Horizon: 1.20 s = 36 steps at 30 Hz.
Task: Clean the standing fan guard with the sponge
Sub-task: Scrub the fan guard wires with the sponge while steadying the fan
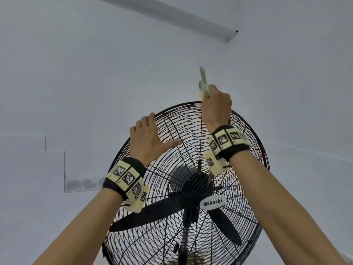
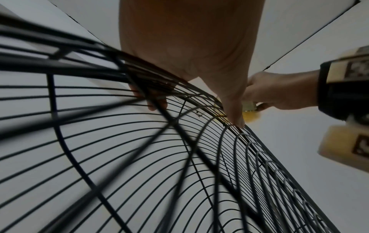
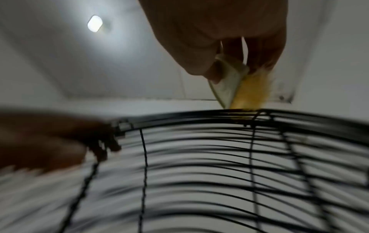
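The black wire fan guard [image 1: 166, 142] fills the lower middle of the head view, seen from below. My left hand [image 1: 149, 138] holds its upper-left rim: the fingers hook over the edge and the thumb lies spread across the front wires. In the left wrist view the fingertips [image 2: 151, 102] show behind the guard [image 2: 119, 157]. My right hand [image 1: 216, 108] pinches a yellow sponge [image 1: 202, 83] with a pale scouring layer at the top of the rim. In the right wrist view the sponge's [image 3: 245, 91] yellow edge touches the rim [image 3: 199, 114].
Behind the guard are the black fan blades [image 1: 152, 209], a white "Mikachi" badge [image 1: 212, 202] and the stand pole [image 1: 186, 241]. White walls surround the fan. A grey beam [image 1: 172, 14] runs overhead and a ceiling light [image 3: 95, 23] glows.
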Each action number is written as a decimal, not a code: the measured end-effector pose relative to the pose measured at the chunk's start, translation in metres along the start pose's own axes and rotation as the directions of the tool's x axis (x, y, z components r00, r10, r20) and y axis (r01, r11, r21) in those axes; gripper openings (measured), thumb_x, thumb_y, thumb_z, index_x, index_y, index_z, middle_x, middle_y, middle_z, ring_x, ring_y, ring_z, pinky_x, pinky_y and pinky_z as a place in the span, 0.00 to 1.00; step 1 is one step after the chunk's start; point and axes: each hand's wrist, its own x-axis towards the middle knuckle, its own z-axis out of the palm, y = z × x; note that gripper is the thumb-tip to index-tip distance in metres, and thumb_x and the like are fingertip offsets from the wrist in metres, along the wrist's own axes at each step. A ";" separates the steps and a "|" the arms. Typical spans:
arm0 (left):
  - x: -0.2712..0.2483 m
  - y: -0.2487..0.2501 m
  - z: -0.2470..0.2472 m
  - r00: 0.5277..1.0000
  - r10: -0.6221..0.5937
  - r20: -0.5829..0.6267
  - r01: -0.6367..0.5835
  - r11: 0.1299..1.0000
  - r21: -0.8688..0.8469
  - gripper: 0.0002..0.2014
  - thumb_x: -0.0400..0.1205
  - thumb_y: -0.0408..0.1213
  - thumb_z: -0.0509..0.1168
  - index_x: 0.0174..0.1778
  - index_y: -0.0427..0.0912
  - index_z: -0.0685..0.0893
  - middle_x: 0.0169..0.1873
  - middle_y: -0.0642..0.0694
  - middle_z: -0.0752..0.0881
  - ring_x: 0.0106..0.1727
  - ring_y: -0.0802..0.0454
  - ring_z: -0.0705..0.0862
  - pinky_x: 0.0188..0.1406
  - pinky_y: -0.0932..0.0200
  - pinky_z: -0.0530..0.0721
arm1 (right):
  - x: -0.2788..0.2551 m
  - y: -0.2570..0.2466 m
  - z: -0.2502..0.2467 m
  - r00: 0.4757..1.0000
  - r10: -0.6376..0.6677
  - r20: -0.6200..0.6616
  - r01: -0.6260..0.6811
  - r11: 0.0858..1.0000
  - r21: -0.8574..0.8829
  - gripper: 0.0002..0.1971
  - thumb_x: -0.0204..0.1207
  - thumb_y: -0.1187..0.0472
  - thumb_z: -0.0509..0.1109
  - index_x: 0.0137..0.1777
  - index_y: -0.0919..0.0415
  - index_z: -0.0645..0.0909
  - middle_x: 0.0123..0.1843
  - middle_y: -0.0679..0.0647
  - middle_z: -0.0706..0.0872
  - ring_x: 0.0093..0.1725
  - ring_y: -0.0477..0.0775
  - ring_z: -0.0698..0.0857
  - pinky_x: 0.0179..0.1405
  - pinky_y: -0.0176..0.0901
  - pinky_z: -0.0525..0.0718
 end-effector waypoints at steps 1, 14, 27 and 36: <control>0.000 0.000 0.000 1.000 0.000 0.002 0.000 1.000 0.003 0.67 0.65 0.87 0.55 0.89 0.36 0.58 0.80 0.37 0.72 0.79 0.37 0.72 0.78 0.37 0.70 | -0.001 0.002 0.002 0.998 -0.060 0.036 0.062 0.995 -0.074 0.14 0.92 0.58 0.62 0.59 0.67 0.85 0.35 0.58 0.86 0.34 0.61 0.84 0.31 0.47 0.78; -0.001 0.002 0.000 1.000 0.001 -0.013 0.000 1.000 0.009 0.68 0.63 0.88 0.52 0.88 0.36 0.59 0.80 0.36 0.73 0.78 0.36 0.73 0.76 0.37 0.71 | -0.010 0.008 0.009 0.984 -0.169 0.052 0.172 0.983 -0.063 0.16 0.93 0.58 0.59 0.73 0.55 0.85 0.35 0.54 0.88 0.27 0.50 0.76 0.35 0.47 0.87; -0.002 -0.002 -0.002 1.000 0.006 0.024 -0.006 1.000 0.016 0.73 0.58 0.88 0.62 0.90 0.39 0.54 0.83 0.39 0.69 0.81 0.37 0.70 0.78 0.35 0.70 | -0.043 0.017 0.013 0.985 -0.150 -0.089 0.157 0.985 0.070 0.19 0.93 0.56 0.58 0.81 0.46 0.76 0.42 0.52 0.90 0.37 0.54 0.83 0.39 0.45 0.83; -0.003 -0.003 -0.001 0.999 -0.021 0.034 0.021 1.000 -0.014 0.72 0.57 0.87 0.67 0.90 0.44 0.55 0.82 0.43 0.69 0.79 0.37 0.71 0.69 0.33 0.77 | -0.035 0.014 0.003 0.987 -0.022 -0.157 0.046 0.988 0.147 0.14 0.90 0.61 0.64 0.72 0.58 0.85 0.43 0.58 0.92 0.35 0.56 0.87 0.34 0.46 0.90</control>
